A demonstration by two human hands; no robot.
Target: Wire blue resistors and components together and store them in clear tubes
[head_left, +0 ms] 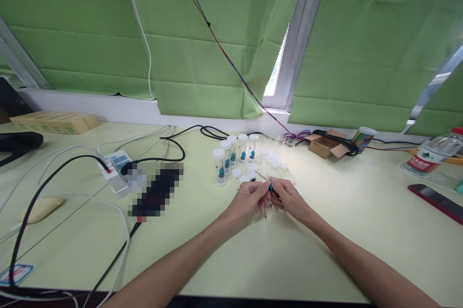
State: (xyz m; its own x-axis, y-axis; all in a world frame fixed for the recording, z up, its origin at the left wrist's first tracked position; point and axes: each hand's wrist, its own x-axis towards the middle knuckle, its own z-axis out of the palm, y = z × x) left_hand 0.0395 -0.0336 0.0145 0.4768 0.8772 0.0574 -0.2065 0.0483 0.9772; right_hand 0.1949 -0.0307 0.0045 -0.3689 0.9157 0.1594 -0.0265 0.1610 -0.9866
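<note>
My left hand (pixel 251 197) and my right hand (pixel 285 197) meet above the table, both with fingers pinched together. Between their fingertips is a small shiny blue part (pixel 271 187), too small to tell its kind. Thin wire-like pieces stick out around the fingers, one up and left, another below. Just beyond my hands stand several clear tubes (pixel 221 168) with white caps and blue parts inside. White round caps (pixel 275 160) lie on the table beside them, some partly hidden behind my fingers.
A white power strip (pixel 117 175), black and white cables and a pixelated dark object (pixel 157 192) lie to the left. Along the back right are an open cardboard box (pixel 325 146) and a can (pixel 362 139). A bottle (pixel 430 154) and a phone (pixel 439 202) are far right.
</note>
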